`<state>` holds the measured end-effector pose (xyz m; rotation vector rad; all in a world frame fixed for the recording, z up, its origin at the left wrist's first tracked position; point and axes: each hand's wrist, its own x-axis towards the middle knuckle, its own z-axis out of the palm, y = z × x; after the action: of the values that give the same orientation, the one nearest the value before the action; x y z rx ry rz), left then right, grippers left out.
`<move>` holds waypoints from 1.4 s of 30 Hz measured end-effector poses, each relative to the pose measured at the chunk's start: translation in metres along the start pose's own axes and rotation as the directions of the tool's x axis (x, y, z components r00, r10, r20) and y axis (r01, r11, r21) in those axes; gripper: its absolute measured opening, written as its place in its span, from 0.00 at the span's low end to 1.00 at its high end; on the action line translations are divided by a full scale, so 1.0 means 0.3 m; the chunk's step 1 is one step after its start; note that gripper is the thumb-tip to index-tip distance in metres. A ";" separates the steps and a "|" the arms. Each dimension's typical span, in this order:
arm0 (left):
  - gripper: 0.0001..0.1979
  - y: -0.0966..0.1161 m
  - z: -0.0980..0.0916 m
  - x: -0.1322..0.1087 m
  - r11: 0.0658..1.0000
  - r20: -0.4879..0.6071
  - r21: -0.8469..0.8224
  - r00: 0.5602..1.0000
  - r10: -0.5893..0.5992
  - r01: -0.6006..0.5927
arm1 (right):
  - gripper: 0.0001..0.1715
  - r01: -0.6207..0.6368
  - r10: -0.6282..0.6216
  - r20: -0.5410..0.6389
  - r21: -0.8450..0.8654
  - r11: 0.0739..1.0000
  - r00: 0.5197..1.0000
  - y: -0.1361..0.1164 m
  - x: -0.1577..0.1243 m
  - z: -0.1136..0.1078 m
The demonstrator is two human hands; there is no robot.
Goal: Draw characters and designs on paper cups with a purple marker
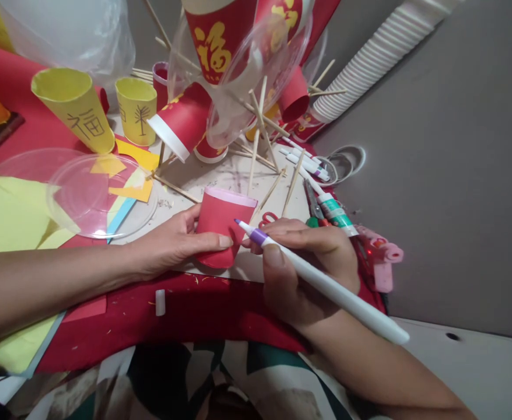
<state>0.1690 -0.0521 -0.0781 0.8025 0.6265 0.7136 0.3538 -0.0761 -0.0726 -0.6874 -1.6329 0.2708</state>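
Gray wall stands behind the messy bench (234,175), which is full of thin sticks (256,157). Near the front edge, my left grip (168,242) is closed around the red cup (218,230), with my thumb across its side. I think this stops the cup from rolling or sliding. My right grip (308,262) pinches the white pen (326,286) the way you do for writing, and its purple tip is right at the cup's side. Both arms reach in low over the red paper (195,315) at the front.

The cup (221,233) sits on table (234,175) between left hand (168,242) and the pen (326,286) in right hand (308,262), sticks (255,151) behind it
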 end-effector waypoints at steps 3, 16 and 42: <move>0.27 0.001 0.006 -0.004 1.000 -0.030 0.006 1.000 -0.005 0.005 | 0.09 0.003 -0.003 -0.010 -0.050 0.999 1.000 -0.013 0.005 -0.002; 0.32 -0.007 -0.002 -0.006 0.999 -0.027 0.032 1.000 0.001 0.000 | 0.11 0.030 -0.026 0.027 -0.168 0.985 0.999 -0.018 -0.001 -0.006; 0.37 -0.006 0.011 -0.008 0.996 -0.035 0.090 0.999 0.020 -0.016 | 0.11 0.129 -0.118 0.054 -0.269 0.954 0.992 -0.015 0.027 0.012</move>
<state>0.1705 -0.0562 -0.0772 0.8812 0.6881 0.7212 0.3488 -0.0742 -0.0641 -0.7868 -1.7598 -0.0340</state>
